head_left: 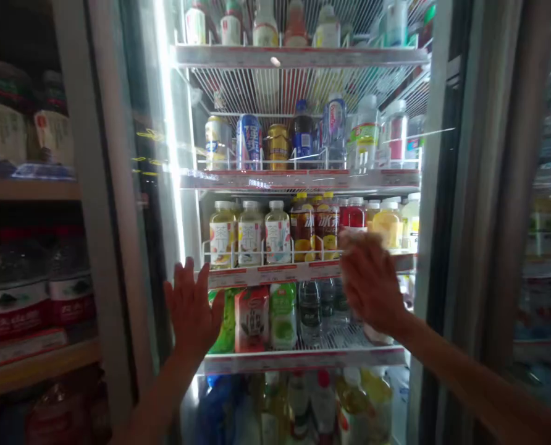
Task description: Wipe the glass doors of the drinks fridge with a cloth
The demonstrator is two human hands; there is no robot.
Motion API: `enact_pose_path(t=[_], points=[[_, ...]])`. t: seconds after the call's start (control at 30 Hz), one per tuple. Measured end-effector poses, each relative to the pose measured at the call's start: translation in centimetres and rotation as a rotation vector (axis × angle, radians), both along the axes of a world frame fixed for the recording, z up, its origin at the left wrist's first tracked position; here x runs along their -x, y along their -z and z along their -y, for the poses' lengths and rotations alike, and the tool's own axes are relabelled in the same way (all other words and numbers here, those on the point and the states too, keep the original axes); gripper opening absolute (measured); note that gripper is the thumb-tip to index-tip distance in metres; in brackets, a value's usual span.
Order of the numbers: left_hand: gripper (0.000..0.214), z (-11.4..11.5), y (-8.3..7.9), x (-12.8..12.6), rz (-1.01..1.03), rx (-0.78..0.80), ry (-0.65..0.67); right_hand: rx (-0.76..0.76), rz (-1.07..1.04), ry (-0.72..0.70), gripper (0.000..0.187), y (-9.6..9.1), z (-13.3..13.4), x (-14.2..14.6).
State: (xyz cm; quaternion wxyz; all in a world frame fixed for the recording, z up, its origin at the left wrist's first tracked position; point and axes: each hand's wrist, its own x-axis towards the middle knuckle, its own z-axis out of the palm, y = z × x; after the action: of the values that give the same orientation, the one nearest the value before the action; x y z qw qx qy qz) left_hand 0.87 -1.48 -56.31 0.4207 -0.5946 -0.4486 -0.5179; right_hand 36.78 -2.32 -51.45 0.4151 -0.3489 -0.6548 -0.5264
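"冰茶" stands on the amber bottles (315, 225); "茶" stands on the pale bottles (250, 238) beside them. The shelf price strips (275, 274) are too small to read.

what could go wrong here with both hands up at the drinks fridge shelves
The right hand is blurred and close to the bottles with orange labels, so it might knock one over. The left hand overlaps the green drink pack at the shelf front, which could tip, possibly into the red-and-white carton beside it.
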Motion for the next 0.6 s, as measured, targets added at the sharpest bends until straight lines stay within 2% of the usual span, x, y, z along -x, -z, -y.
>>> enact_pose_path(t=[0.07, 0.13, 0.2, 0.27, 0.37, 0.4, 0.47, 0.53, 0.6], points=[[0.061, 0.3, -0.3, 0.1, -0.009, 0.018, -0.012, -0.007, 0.043, 0.012, 0.061, -0.7, -0.3, -1.4], [0.061, 0.5, -1.3, 0.1, -0.009, 0.012, -0.002, -0.108, -0.193, 0.040, 0.056, -2.3, -0.7, -2.8], [0.061, 0.4, -3.3, -0.4, -0.002, -0.022, 0.019, -0.183, -0.412, 0.057, 0.055, -4.0, -1.0, -3.3], [0.059, 0.1, -5.9, -1.4, -0.010, -0.062, 0.035, -0.136, -0.346, 0.042, 0.059, -5.0, -1.0, -2.7], [0.057, -0.7, -10.0, -3.4, -0.047, -0.110, 0.041, 0.018, 0.025, 0.020, 0.064, -5.7, -1.0, -1.5], [0.057, -0.9, -11.1, -4.1, -0.062, -0.118, 0.039, 0.021, 0.045, 0.029, 0.063, -6.2, -1.1, -1.5], [0.056, -1.4, -12.7, -5.1, -0.084, -0.128, 0.030, -0.068, -0.143, 0.059, 0.060, -8.0, -1.2, -2.0], [0.056, -1.7, -13.5, -5.6, -0.093, -0.135, 0.015, -0.164, -0.390, 0.072, 0.058, -10.3, -1.4, -2.1], [0.056, -1.9, -13.6, -5.5, -0.098, -0.140, 0.005, -0.145, -0.364, 0.058, 0.058, -11.8, -1.6, -1.2]])
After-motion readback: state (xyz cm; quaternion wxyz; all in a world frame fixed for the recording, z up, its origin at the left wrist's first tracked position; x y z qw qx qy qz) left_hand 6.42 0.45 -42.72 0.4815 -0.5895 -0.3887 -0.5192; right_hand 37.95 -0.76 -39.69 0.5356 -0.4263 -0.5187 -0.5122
